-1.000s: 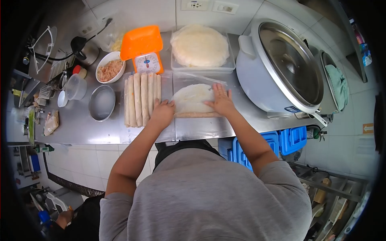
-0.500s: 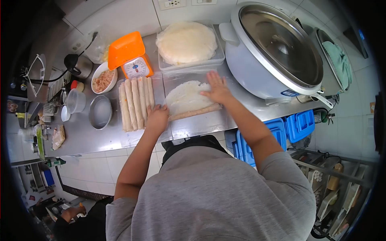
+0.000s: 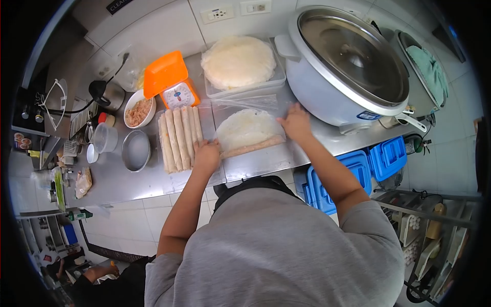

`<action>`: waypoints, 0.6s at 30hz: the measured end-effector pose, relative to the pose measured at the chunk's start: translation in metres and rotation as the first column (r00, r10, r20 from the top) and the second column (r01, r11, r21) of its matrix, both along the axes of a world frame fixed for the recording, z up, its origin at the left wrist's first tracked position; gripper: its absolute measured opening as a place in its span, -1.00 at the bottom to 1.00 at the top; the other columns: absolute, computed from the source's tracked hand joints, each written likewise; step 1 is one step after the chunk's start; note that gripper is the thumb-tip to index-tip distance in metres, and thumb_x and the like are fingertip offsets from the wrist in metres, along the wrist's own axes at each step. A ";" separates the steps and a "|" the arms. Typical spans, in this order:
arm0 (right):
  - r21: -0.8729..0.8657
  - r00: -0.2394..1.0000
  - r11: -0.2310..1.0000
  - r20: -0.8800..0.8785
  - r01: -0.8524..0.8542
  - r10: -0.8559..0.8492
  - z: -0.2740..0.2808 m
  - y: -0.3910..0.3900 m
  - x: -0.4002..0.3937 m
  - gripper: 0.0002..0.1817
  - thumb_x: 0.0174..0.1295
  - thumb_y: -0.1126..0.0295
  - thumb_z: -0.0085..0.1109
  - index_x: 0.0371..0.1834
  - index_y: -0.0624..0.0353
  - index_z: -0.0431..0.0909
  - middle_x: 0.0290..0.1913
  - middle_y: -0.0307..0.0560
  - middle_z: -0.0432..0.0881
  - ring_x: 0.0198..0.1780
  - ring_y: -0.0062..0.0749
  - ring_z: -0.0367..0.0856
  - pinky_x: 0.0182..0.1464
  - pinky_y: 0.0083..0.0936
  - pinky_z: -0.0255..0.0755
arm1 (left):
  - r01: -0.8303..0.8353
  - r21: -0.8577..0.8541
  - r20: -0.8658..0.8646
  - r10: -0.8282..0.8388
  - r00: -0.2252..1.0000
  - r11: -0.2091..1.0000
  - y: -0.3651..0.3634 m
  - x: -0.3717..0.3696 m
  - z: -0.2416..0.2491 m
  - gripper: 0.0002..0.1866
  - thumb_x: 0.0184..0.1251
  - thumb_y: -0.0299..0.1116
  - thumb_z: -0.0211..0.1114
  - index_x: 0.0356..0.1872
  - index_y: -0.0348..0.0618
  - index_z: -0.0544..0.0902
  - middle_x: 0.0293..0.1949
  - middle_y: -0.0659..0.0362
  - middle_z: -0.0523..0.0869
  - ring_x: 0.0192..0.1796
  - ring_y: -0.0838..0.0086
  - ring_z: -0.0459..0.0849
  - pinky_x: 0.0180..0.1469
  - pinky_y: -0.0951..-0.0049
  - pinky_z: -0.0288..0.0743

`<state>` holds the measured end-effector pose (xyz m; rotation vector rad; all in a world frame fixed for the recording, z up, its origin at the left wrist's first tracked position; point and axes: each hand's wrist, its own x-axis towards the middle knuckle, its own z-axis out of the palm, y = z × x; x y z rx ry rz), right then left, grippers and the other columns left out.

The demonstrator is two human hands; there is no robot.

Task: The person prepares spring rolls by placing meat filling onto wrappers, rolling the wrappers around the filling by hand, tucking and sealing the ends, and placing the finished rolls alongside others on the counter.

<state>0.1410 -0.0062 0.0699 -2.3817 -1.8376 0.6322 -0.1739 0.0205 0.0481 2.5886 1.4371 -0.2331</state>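
A thin round wrapper [image 3: 246,124] lies on a clear plastic sheet on the steel counter. Its near edge is folded over into a long roll [image 3: 255,146] of filling. At the left end of this roll rests my left hand [image 3: 207,156], fingers apart and pointing down, just beside the finished rolls. My right hand [image 3: 296,124] is at the wrapper's right edge, thumb near the wrapper and fingers spread over the sheet. Several pale finished rolls [image 3: 180,138] lie side by side to the left. A stack of round wrappers [image 3: 238,62] fills a clear plastic tub [image 3: 245,92] behind.
An orange kitchen scale [image 3: 179,96] stands beside a white bowl of minced filling [image 3: 138,111]. A round metal pan [image 3: 136,151] and plastic containers [image 3: 106,137] are at left. A big lidded cooker [image 3: 327,87] stands at right; blue bins [image 3: 342,179] are below. Another person [image 3: 110,284] is at lower left.
My right hand has drawn back from the top of the wrapper to its right edge. My left hand stays at the roll's left end. The camera view has shifted slightly.
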 end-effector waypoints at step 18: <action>0.563 0.893 0.725 0.053 -0.396 0.447 -0.049 0.042 -0.096 -0.51 0.22 0.43 0.01 0.22 0.44 0.42 0.26 0.27 0.47 0.36 0.01 0.36 0.44 -0.18 0.14 | -0.012 0.046 0.003 0.012 1.000 0.999 -0.003 0.003 -0.011 -0.66 0.19 -0.44 0.17 0.01 -0.08 0.66 0.21 0.18 0.62 0.23 0.16 0.51 0.33 -0.18 0.15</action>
